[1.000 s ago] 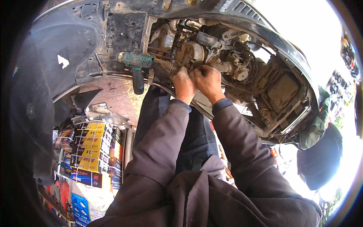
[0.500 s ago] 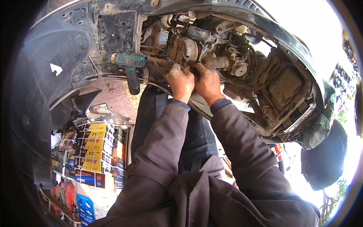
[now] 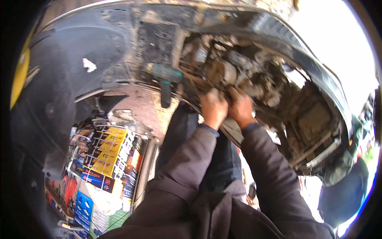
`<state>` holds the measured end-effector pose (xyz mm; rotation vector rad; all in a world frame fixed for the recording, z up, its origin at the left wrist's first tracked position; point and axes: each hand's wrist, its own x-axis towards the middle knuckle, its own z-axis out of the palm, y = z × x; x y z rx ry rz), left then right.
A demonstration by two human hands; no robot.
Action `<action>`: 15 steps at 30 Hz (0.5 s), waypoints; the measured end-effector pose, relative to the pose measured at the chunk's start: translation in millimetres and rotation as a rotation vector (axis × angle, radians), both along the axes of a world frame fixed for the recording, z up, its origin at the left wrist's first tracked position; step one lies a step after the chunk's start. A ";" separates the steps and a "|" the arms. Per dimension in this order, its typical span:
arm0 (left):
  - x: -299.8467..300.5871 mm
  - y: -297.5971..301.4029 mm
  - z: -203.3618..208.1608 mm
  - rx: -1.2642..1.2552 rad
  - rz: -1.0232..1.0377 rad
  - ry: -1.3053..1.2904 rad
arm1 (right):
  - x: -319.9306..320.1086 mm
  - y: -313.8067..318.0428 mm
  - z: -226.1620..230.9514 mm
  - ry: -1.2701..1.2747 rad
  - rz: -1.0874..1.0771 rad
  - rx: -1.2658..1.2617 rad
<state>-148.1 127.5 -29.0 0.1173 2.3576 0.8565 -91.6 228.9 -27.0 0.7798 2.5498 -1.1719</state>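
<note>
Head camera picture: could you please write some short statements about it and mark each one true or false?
1. The left grip and right grip are bare hands at the machinery. True.
2. The right grip holds a drill. False: the teal-and-black drill is left of both hands.
3. The dark panel bears a white patch. True.
4. Both sleeves are white. False: the sleeves are dark.

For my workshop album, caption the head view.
Left hand and right hand close together at grimy machinery, teal drill to their left.
</note>
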 end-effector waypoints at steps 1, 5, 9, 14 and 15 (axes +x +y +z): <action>-1.7 2.2 1.6 -0.028 0.033 -0.023 | -1.3 0.4 1.0 0.023 -0.003 -0.012; -7.0 6.4 1.9 -0.023 0.095 -0.091 | -3.9 2.2 -1.2 0.057 0.019 -0.044; -6.9 9.5 -2.6 -0.024 0.085 -0.053 | -1.0 8.1 -8.2 0.091 0.012 -0.063; -15.3 10.2 0.8 -0.050 0.020 -0.074 | -1.8 10.3 -8.1 0.058 0.009 -0.101; -19.0 9.4 1.9 -0.036 -0.006 -0.085 | -3.2 9.3 -6.4 0.073 -0.005 -0.105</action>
